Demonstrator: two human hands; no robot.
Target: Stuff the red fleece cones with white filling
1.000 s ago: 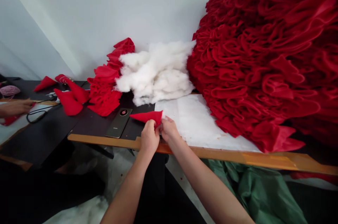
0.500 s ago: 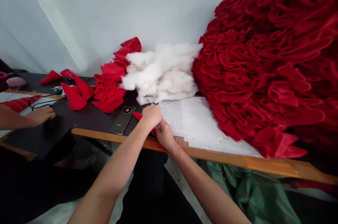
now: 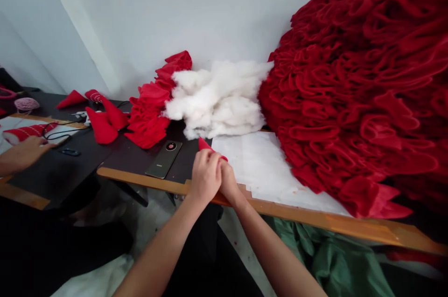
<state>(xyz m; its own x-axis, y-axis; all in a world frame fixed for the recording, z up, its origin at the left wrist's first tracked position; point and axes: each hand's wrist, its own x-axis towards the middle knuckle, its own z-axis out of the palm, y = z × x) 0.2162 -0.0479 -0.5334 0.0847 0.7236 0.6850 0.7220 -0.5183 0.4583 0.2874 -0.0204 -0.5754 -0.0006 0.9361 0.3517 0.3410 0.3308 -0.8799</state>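
Observation:
My left hand (image 3: 206,178) and my right hand (image 3: 228,182) meet at the table's front edge, both pinching a small red felt cone (image 3: 206,146). Only its pointed tip and a strip of its edge show above my fingers; the rest is hidden. Behind my hands lies a mound of white fibre stuffing (image 3: 217,101). To the left of them is a dark smartphone (image 3: 164,159), lying face down. A sheet of white paper (image 3: 266,166) lies just to their right, and a huge heap of ruffled red felt (image 3: 357,87) rises beyond it.
A stack of red felt pieces (image 3: 149,117) and loose red cones (image 3: 101,125) lie on the dark tabletop (image 3: 77,162). At far left, a co-worker's hand (image 3: 28,152) rests by a stitched red cone (image 3: 26,132). Pink yarn (image 3: 26,104) sits behind. Green cloth (image 3: 332,259) lies below the wood-edged table.
The cone's tip has turned from pointing left to pointing up and away, and my hands have closed together around it. The co-worker's hand has shifted, and the whole view has moved slightly.

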